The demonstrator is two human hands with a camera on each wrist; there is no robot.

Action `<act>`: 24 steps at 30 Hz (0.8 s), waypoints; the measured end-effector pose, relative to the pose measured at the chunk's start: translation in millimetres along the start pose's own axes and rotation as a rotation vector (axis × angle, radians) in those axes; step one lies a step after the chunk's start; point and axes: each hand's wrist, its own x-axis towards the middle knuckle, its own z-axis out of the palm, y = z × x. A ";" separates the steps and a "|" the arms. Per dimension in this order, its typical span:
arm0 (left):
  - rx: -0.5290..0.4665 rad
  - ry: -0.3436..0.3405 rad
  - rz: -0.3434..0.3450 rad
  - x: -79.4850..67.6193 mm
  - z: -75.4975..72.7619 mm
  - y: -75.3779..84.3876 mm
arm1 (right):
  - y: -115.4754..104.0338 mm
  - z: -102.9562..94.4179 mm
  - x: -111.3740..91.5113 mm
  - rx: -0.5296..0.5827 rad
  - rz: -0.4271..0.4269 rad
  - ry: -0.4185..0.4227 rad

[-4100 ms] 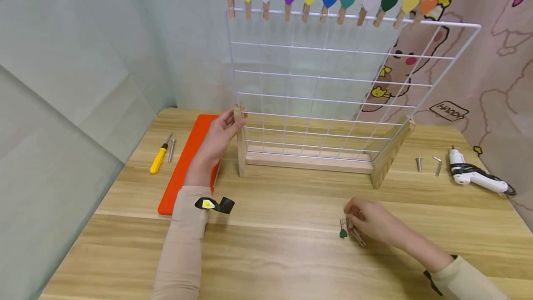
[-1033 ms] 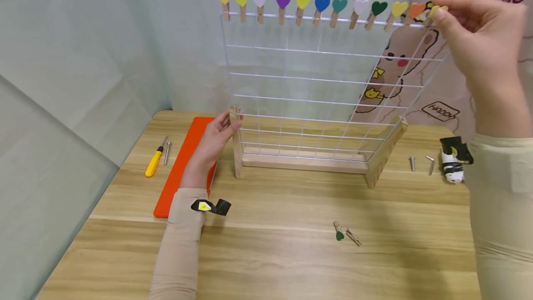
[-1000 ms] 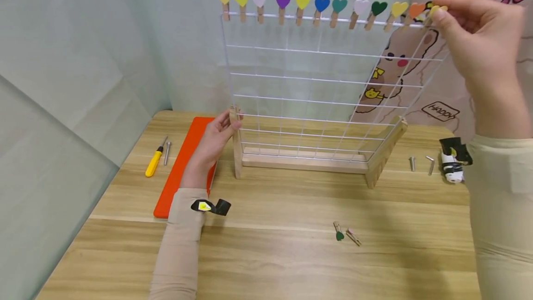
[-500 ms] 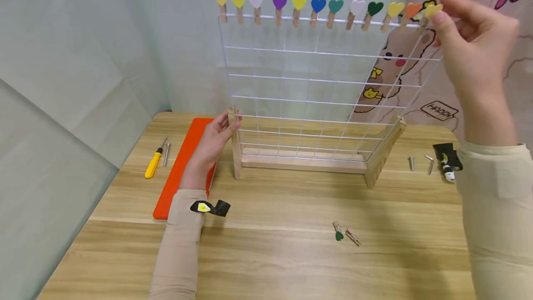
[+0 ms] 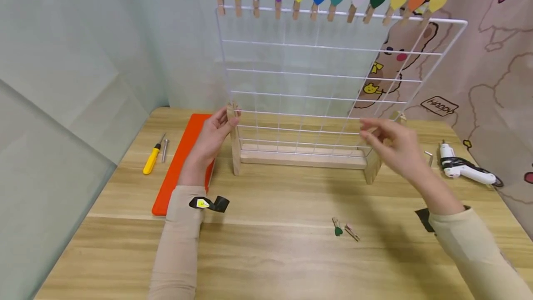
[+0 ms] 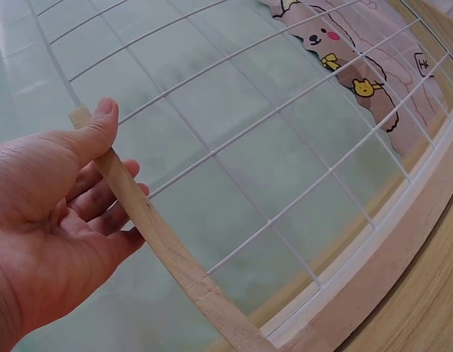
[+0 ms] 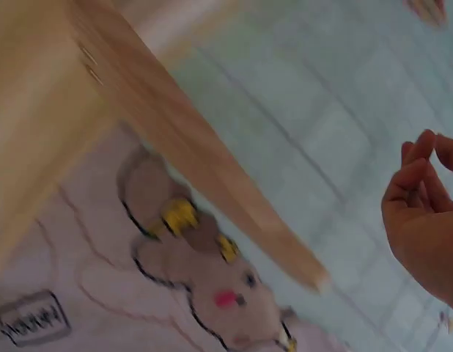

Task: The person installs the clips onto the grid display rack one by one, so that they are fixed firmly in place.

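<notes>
My left hand (image 5: 214, 135) grips the wooden side post (image 6: 168, 246) of a stand, thumb in front and fingers behind. The stand carries a white wire grid panel (image 5: 310, 75). Along the panel's top wire sits a row of several wooden clothespins with coloured hearts, a yellow-heart clothespin (image 5: 436, 4) at its right end. My right hand (image 5: 397, 149) is in the air before the stand's right post (image 5: 372, 170), thumb and fingers loosely bent, holding nothing. Below it on the table lie a green-heart clothespin (image 5: 337, 228) and a second clothespin (image 5: 351, 233) with a pinkish heart.
Left of the stand lie an orange-red flat board (image 5: 166, 198), a yellow screwdriver (image 5: 151, 160) and a bolt (image 5: 165, 151). On the right are a white glue gun (image 5: 466, 170) with a black cord and a hex key (image 5: 430, 156). A printed curtain (image 5: 491, 82) hangs behind.
My right hand took a yellow-heart clothespin from the table to the top wire's right end, let go, and has come down toward the table. My left hand keeps its hold on the post.
</notes>
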 end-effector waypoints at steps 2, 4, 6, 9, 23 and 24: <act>-0.001 0.002 -0.001 0.8 0.1 0.3 | 6.3 16.7 -21.1 -0.041 0.001 -0.133; -0.008 -0.003 -0.001 1.3 0.4 0.5 | 10.5 29.1 -42.4 -0.067 0.036 -0.263; -0.010 -0.005 0.001 1.8 0.7 1.0 | 14.0 37.5 -62.2 -0.063 0.049 -0.382; -0.007 -0.004 0.003 2.6 0.4 1.6 | 16.8 42.8 -87.3 -0.024 0.055 -0.541; -0.002 0.010 -0.005 1.2 -0.8 -0.2 | 13.6 45.6 -133.0 0.114 0.027 -0.688; 0.001 0.009 -0.004 1.0 -0.8 -0.5 | 13.5 46.7 -134.3 0.127 0.030 -0.682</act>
